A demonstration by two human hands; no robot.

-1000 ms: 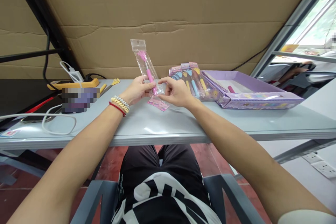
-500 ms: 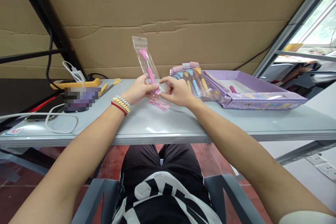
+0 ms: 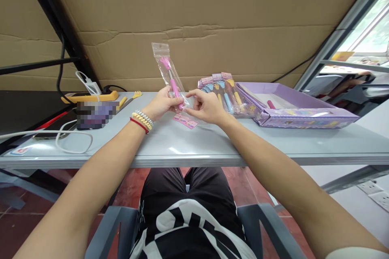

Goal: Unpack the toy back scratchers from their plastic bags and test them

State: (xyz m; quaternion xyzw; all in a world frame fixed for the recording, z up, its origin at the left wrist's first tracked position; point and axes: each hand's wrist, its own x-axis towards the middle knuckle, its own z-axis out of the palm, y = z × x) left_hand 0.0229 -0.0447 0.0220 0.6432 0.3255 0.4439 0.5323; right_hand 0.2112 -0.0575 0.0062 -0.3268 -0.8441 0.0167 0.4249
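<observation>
A pink back scratcher [image 3: 174,86] with a hand-shaped head stands tilted inside a clear plastic bag [image 3: 161,49]. My left hand [image 3: 162,104] grips its handle through the bag, thumb across the front. At the bag's lower right edge is my right hand [image 3: 206,107], fingers bent and the thumb and index tips against the film. A small pink printed card [image 3: 185,121] lies on the table just below the hands. To the right, several bagged back scratchers [image 3: 226,95] with blue and yellow heads lie in an overlapping pile.
Beside the pile sits an open purple box [image 3: 306,117] holding a pink-handled item [image 3: 270,104]. On the left are a yellow back scratcher [image 3: 131,99], a yellow power strip [image 3: 106,96] and a white cable [image 3: 73,152]. Cardboard [image 3: 182,8] backs the grey table [image 3: 182,147].
The view has shifted slightly. Both hands and the bagged pink back scratcher keep nearly the same pose.
</observation>
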